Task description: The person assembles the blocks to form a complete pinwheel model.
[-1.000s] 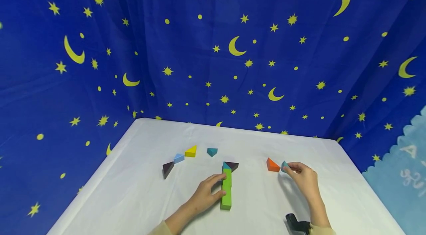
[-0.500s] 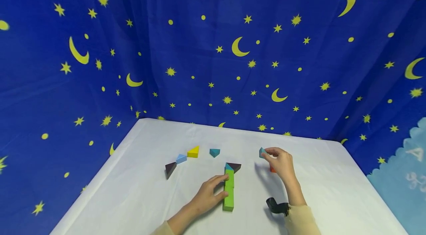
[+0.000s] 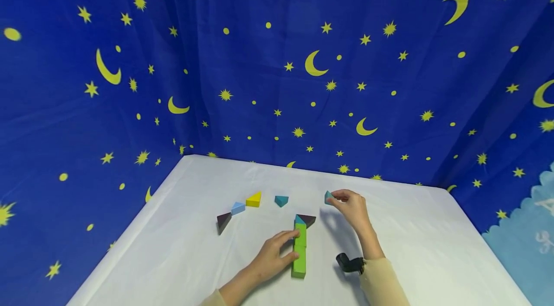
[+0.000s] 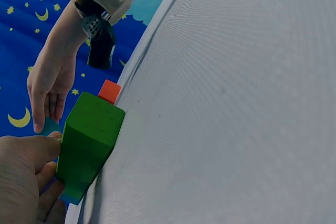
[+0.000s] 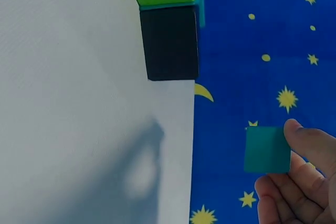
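Observation:
My left hand (image 3: pixel 271 257) rests its thumb and fingertips along the left side of two green blocks (image 3: pixel 299 262) lying end to end on the table. A small teal triangular block (image 3: pixel 299 219) and a dark triangular block (image 3: pixel 307 220) adjoin their far end. To the right, my right hand (image 3: pixel 352 209) pinches another teal triangular block (image 3: pixel 328 197) above the table, between thumb and fingers; its square side (image 5: pixel 266 149) faces the right wrist view. In the left wrist view, an orange block (image 4: pixel 109 92) shows beyond the green one; the head view does not show it.
Left of the green blocks lie a dark triangular block (image 3: pixel 223 222), a light blue one (image 3: pixel 238 208) and a yellow one (image 3: pixel 254 199). A teal block (image 3: pixel 282 200) lies farther back. The white table (image 3: pixel 433 248) meets a blue star-patterned curtain (image 3: pixel 259 70).
My right hand has lifted the teal triangular block from beside the orange block and carried it left toward the green blocks. The left hand has stayed against the green blocks.

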`<action>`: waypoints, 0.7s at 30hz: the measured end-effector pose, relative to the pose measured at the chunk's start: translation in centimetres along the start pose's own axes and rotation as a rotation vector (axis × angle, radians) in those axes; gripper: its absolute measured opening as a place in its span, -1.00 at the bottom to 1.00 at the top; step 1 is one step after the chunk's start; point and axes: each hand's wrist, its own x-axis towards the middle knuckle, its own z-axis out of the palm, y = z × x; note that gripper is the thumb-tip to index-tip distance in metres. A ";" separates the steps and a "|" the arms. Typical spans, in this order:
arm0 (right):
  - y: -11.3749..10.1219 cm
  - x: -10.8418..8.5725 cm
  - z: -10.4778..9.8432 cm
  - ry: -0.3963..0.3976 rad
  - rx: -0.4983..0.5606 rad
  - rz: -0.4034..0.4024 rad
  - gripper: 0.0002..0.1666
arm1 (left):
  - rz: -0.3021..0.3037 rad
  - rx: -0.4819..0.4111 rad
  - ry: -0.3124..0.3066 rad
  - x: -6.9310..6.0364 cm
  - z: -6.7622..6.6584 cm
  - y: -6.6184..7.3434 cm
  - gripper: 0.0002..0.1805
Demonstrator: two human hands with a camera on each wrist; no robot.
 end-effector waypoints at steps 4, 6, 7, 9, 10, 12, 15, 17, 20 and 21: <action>-0.6 0.3 0.5 -0.042 0.013 -0.018 -0.73 | 0.001 0.004 0.003 0.1 0.0 0.0 -0.44; -1.0 0.5 0.8 -0.059 0.016 -0.031 -0.74 | 0.001 0.007 0.004 0.1 0.0 0.0 -0.44; -1.2 0.5 1.0 -0.067 0.019 -0.034 -0.74 | 0.003 0.009 0.004 0.0 -0.1 0.0 -0.44; -1.6 0.7 1.5 -0.082 0.021 -0.033 -0.75 | 0.014 0.017 0.007 0.0 -0.1 0.0 -0.44; -1.8 0.7 1.8 -0.091 0.019 -0.028 -0.76 | 0.015 0.016 0.005 0.0 -0.1 -0.1 -0.44; -2.0 0.9 2.4 -0.111 0.018 -0.017 -0.77 | 0.013 0.015 0.001 0.0 -0.1 0.0 -0.44; -2.0 1.0 3.2 -0.140 0.015 -0.001 -0.80 | -0.001 0.005 -0.011 0.0 0.1 0.0 -0.43; -1.8 0.9 3.8 -0.154 0.015 0.003 -0.82 | -0.009 -0.005 -0.018 0.0 0.2 0.0 -0.43; -1.7 0.8 4.7 -0.176 0.015 0.000 -0.83 | 0.005 -0.010 -0.013 -0.1 0.1 -0.2 -0.43; -1.6 0.7 5.0 -0.184 0.014 -0.005 -0.83 | 0.012 -0.011 -0.010 -0.1 0.1 -0.2 -0.44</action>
